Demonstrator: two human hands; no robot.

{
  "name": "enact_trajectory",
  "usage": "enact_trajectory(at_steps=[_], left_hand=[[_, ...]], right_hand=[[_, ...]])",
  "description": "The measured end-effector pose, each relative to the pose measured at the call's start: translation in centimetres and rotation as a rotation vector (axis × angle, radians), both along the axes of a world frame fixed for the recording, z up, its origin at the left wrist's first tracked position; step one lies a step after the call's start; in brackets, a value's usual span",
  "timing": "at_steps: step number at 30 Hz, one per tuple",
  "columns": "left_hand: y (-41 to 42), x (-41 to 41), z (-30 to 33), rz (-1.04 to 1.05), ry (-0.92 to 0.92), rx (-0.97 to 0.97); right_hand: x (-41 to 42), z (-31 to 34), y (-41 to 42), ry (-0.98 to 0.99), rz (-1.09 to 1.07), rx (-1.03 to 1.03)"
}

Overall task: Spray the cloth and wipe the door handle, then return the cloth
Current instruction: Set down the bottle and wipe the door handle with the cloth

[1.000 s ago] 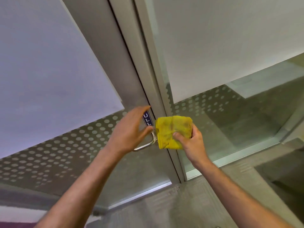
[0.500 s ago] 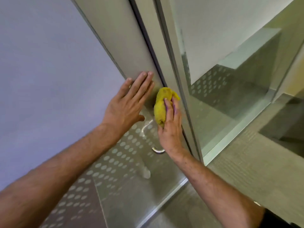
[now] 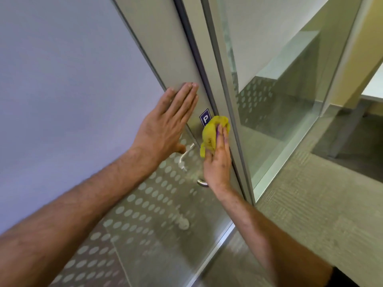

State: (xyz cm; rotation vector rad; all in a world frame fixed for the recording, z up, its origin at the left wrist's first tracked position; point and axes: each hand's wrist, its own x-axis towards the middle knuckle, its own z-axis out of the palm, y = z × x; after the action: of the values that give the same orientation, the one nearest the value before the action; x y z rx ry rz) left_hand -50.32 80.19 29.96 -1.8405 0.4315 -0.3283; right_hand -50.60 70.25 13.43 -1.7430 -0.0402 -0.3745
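Two bare hands work at one glass door (image 3: pixel 87 83). The left hand (image 3: pixel 165 129) lies flat and wide against the door, four fingers straight and close together on the smooth grey metal frame strip (image 3: pixel 165 48), the thumb tucked low near the handle, holding nothing. The right hand (image 3: pixel 218 160) grips one yellow cloth (image 3: pixel 210 134), a soft, crumpled wad of fabric bunched under its fingers and pressed against the door edge just right of the left hand. The cloth covers the upper part of the one door handle (image 3: pixel 202 183), a rounded tube of brushed metal whose curved lower end shows below the right wrist; a pale reflection of a handle shape appears in the glass to its left. One small blue rectangular sticker (image 3: pixel 204 118) with a white letter P sits on the frame strip, touching the top of the cloth. The door glass is frosted and matte across its upper part, and lower down it carries many rows of round pale dots on clear glass. To the right stands a second glass panel (image 3: pixel 279 121) in a slim metal frame, clear below with a few dots and frosted above. The floor (image 3: pixel 331 214) at the near right is grey carpet with a fine ribbed weave.
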Motion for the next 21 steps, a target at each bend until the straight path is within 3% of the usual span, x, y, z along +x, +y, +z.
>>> enact_trajectory(at_steps=[3,6,8,13,18,21], left_hand=[[0.0,0.1,0.1,-0.041,-0.008,-0.035],[0.0,0.1,-0.1,-0.075,-0.022,-0.117],[-0.1,0.0,0.1,-0.031,-0.024,-0.097],[-0.1,0.0,0.3,0.0,0.003,-0.09],[-0.4,0.2,0.5,0.005,0.001,-0.068],[-0.5,0.2,0.5,0.008,0.011,-0.075]], right_hand=[[0.4,3.0,1.7,-0.234,0.061,-0.011],[1.1,1.8,1.1,-0.346,0.091,-0.108],[0.6,-0.6,-0.1,-0.319,0.122,-0.204],[0.1,-4.7,-3.2,-0.001,0.199,-0.282],[2.6,-3.9,-5.9,-0.24,0.305,-0.437],[3.8,-5.8,-9.7,-0.189,0.422,-0.582]])
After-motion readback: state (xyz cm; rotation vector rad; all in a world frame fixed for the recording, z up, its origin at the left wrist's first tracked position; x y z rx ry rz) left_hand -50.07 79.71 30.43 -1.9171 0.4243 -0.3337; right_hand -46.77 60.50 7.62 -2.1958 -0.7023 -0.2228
